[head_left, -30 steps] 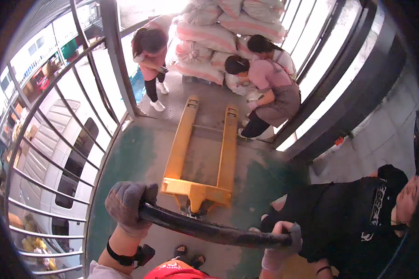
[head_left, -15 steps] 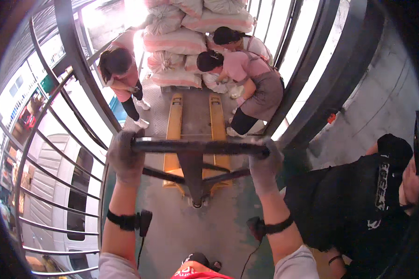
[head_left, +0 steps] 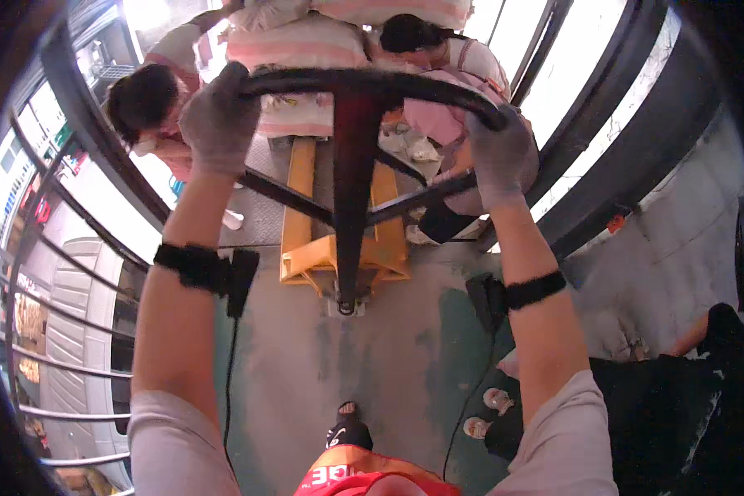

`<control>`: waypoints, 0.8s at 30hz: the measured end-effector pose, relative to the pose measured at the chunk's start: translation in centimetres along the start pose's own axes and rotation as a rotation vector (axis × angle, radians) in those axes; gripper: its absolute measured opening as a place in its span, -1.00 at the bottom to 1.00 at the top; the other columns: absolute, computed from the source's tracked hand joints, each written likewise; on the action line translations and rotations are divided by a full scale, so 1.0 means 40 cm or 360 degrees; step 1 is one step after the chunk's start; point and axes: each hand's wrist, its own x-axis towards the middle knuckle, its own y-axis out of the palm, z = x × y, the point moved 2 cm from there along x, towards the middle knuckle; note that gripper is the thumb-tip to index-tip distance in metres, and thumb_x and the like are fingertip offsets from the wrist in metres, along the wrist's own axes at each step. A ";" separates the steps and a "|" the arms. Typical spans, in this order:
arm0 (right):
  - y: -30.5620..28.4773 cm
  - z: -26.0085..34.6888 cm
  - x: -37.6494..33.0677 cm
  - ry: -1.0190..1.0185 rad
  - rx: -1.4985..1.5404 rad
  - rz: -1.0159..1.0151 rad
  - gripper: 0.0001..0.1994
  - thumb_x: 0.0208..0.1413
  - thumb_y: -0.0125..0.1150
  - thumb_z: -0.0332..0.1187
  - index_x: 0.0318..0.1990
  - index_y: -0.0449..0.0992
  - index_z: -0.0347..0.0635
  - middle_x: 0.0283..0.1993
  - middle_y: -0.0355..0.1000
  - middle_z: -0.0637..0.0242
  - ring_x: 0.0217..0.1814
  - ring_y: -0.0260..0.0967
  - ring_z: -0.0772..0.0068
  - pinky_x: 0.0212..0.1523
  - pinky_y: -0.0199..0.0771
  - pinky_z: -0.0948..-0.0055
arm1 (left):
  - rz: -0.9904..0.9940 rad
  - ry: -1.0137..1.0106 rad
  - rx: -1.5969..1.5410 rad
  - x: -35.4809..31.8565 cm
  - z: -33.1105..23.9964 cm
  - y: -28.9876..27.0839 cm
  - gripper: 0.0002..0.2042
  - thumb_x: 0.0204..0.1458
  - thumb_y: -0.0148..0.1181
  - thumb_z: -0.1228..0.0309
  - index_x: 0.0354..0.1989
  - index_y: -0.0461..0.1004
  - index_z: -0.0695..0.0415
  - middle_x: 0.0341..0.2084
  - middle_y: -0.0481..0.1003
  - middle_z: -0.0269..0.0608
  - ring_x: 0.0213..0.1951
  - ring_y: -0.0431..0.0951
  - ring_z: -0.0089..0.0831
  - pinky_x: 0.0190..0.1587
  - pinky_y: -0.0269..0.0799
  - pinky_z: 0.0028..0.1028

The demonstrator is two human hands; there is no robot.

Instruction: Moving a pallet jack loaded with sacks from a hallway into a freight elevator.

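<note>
Grey gloves cover both my hands. My left hand (head_left: pixel 217 124) is wrapped round the left end of the black bar handle (head_left: pixel 306 80) of a yellow pallet jack, and my right hand (head_left: pixel 504 157) grips its right end. The handle stands raised, both arms stretched forward. Beyond it, the pallet jack (head_left: pixel 310 258) points its two forks at a stack of white and pink woven sacks (head_left: pixel 293 48). The left fork's tip meets the base of the stack; whether it goes under cannot be made out. Handle and braces partly hide the right fork.
One person (head_left: pixel 145 103) leans at the stack's left; others (head_left: pixel 471 70) bend at its right. Someone in black (head_left: pixel 636 405) is close on my right. Metal bars (head_left: pixel 74 331) line the left, with a van outside. Dark posts (head_left: pixel 603 140) flank the right.
The pallet jack has advanced toward the sacks, its forks closer to their base. My hands and the handle have moved forward and up. The person at left has turned toward the stack, arm raised.
</note>
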 end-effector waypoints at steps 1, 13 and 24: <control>0.069 -0.018 0.042 -0.0209 0.0053 -0.0104 -0.76 -0.20 0.25 -0.27 -0.45 0.46 -0.27 -0.52 0.42 0.07 -0.46 0.40 0.13 -0.37 0.39 0.34 | 0.0001 0.0003 0.0003 0.032 0.023 0.080 -0.90 -0.08 0.08 0.24 -0.47 0.39 -0.05 -0.60 0.46 -0.14 -0.49 0.49 -0.04 -0.48 0.36 -0.13; 0.751 -0.345 0.588 -0.0064 -0.0266 -0.0140 -0.71 -0.14 0.26 -0.12 -0.43 0.49 -0.17 -0.47 0.49 0.15 -0.39 0.47 0.10 -0.34 0.47 0.29 | 0.0233 -0.0215 0.0117 0.412 0.267 0.968 -0.81 -0.02 0.03 0.09 -0.44 0.40 -0.11 -0.61 0.48 -0.10 -0.47 0.51 -0.01 -0.47 0.38 -0.15; 0.764 -0.360 0.598 -0.0070 -0.0033 -0.0092 -0.85 -0.18 0.24 -0.48 -0.41 0.43 -0.29 -0.54 0.33 0.09 -0.51 0.29 0.44 -0.37 0.35 0.48 | 0.0070 -0.0168 -0.0246 0.406 0.257 0.977 -0.89 -0.15 0.19 0.58 -0.41 0.47 0.15 -0.59 0.48 -0.24 -0.51 0.46 -0.57 -0.39 0.38 -0.51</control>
